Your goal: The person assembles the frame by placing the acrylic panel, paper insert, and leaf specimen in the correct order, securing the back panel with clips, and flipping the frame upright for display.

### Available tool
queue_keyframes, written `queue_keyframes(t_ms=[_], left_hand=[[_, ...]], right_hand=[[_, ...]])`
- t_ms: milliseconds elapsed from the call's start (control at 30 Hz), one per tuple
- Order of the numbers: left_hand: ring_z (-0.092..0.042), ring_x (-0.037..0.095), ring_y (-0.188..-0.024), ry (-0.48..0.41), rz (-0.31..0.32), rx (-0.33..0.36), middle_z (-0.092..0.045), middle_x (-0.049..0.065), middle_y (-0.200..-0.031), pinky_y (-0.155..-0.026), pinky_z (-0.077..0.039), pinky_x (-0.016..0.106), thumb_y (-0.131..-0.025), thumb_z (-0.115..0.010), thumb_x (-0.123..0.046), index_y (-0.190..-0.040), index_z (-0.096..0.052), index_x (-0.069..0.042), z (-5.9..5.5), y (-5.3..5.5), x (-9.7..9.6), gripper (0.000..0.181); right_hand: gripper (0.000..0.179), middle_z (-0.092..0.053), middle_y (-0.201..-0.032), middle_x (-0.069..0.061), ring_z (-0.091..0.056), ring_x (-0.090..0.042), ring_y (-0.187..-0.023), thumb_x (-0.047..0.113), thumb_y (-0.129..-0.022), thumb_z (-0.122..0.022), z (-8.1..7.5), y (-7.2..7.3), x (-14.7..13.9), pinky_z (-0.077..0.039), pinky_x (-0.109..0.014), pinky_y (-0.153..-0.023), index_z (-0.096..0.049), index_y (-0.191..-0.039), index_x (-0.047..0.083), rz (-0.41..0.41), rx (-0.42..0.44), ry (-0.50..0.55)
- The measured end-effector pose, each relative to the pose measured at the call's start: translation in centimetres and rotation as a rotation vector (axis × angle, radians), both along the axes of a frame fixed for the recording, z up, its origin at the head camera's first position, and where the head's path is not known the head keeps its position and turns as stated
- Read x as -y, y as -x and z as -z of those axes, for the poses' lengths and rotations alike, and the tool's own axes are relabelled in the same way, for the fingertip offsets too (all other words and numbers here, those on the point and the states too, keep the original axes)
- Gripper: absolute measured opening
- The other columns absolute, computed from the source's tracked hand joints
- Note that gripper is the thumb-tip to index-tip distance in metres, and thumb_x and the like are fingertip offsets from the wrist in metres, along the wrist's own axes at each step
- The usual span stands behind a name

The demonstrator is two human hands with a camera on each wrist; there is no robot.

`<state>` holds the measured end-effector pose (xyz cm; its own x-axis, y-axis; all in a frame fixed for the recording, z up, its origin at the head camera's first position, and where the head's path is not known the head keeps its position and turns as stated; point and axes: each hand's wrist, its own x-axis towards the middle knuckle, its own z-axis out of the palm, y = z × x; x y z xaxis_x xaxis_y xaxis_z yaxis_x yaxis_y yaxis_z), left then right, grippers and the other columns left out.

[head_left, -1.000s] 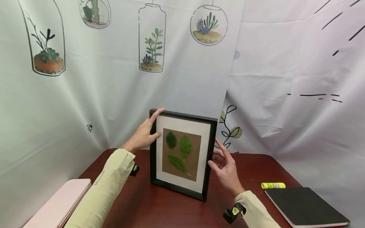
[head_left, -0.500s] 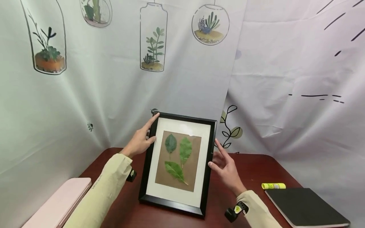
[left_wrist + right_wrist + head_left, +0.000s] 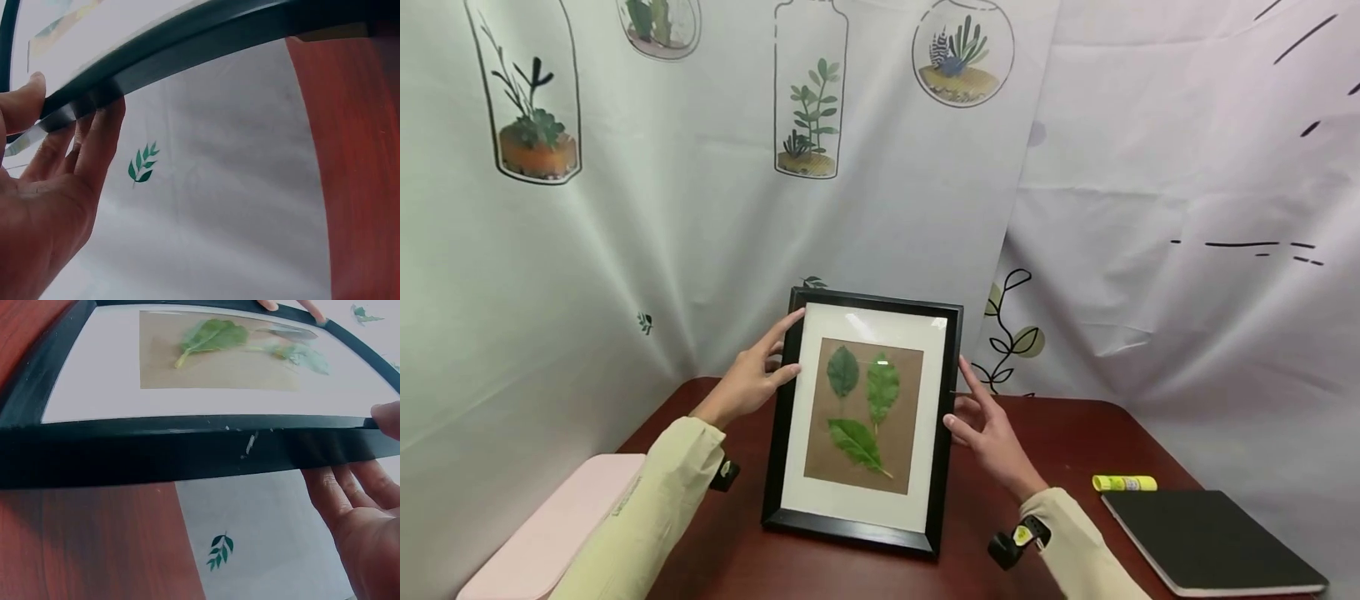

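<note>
A black picture frame point(image 3: 850, 531) stands on the table in the head view, its top leaning back. Behind its glass, a white mat surrounds a brown sheet point(image 3: 827, 467) with three green leaves point(image 3: 857, 442) on it. My left hand point(image 3: 745, 385) holds the frame's left side, thumb at the front edge and fingers behind, as the left wrist view shows. The right hand point(image 3: 992, 433) grips the opposite side, its thumb on the front edge. In the right wrist view, those fingers point(image 3: 328, 490) reach behind the black edge.
A black-covered notebook point(image 3: 1213, 537) lies at the table's right, with a yellow glue stick point(image 3: 1123, 483) just behind it. A pink flat case-like object point(image 3: 561, 525) is at the left edge. Printed cloth point(image 3: 887, 208) hangs behind the reddish-brown table point(image 3: 1060, 433).
The frame's lower edge has come toward me and its lower left corner has moved left, so it leans back more. My left hand has slid down from the top left corner.
</note>
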<state>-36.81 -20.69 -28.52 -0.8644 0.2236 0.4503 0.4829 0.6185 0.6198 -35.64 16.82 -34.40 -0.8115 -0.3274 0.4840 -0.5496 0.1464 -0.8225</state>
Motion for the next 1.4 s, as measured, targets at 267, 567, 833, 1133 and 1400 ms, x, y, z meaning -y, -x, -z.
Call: queue_keyframes(t_ms=[267,567,833,1133,1400], left_hand=[[-0.047,0.053,-0.136,-0.011,-0.014,-0.047,-0.031,0.027,-0.161,-0.095,-0.052,0.063,-0.104,-0.056,-0.022,-0.155,-0.010,-0.057,2.2,-0.9,0.8,0.077],[-0.042,0.056,-0.137,0.052,0.047,-0.038,-0.018,0.025,-0.166,-0.093,-0.054,0.060,-0.098,-0.063,-0.006,-0.161,-0.008,-0.041,7.5,-0.3,1.8,0.091],[-0.045,0.056,-0.134,0.031,0.062,-0.063,-0.021,0.023,-0.166,-0.093,-0.055,0.057,-0.094,-0.065,0.001,-0.162,-0.009,-0.037,8.5,-0.1,1.2,0.096],[-0.046,0.057,-0.134,-0.008,0.088,-0.052,-0.024,0.022,-0.165,-0.089,-0.058,0.051,-0.093,-0.067,0.001,-0.162,-0.013,-0.037,9.0,-1.3,1.0,0.096],[-0.046,0.056,-0.134,-0.029,0.108,-0.091,-0.023,0.020,-0.166,-0.090,-0.058,0.051,-0.091,-0.069,0.001,-0.162,-0.015,-0.036,9.3,-1.2,0.7,0.096]], right_hand=[[0.084,-0.051,-0.136,-0.030,-0.069,-0.019,-0.108,0.011,-0.102,-0.057,-0.2,0.3,0.4,-0.061,-0.040,-0.087,-0.008,-0.158,0.050,-0.107,0.113,0.019],[0.085,-0.051,-0.140,-0.030,-0.065,-0.033,-0.118,0.007,-0.103,-0.053,-0.4,1.4,1.2,-0.060,-0.044,-0.089,-0.006,-0.156,0.054,-0.062,0.091,0.010],[0.079,-0.053,-0.140,-0.035,-0.070,-0.025,-0.102,0.016,-0.102,-0.057,1.0,2.5,1.0,-0.060,-0.034,-0.078,-0.008,-0.164,0.018,-0.017,0.212,-0.023],[0.029,-0.069,-0.111,0.008,-0.067,-0.007,-0.104,0.028,-0.108,-0.043,2.7,2.9,2.2,-0.054,-0.030,-0.092,-0.047,-0.130,0.010,-0.480,0.492,0.171],[0.040,-0.073,-0.112,0.008,-0.069,-0.007,-0.106,0.029,-0.111,-0.025,2.2,2.9,2.0,-0.056,-0.030,-0.094,-0.064,-0.115,0.020,-0.637,0.593,0.280]])
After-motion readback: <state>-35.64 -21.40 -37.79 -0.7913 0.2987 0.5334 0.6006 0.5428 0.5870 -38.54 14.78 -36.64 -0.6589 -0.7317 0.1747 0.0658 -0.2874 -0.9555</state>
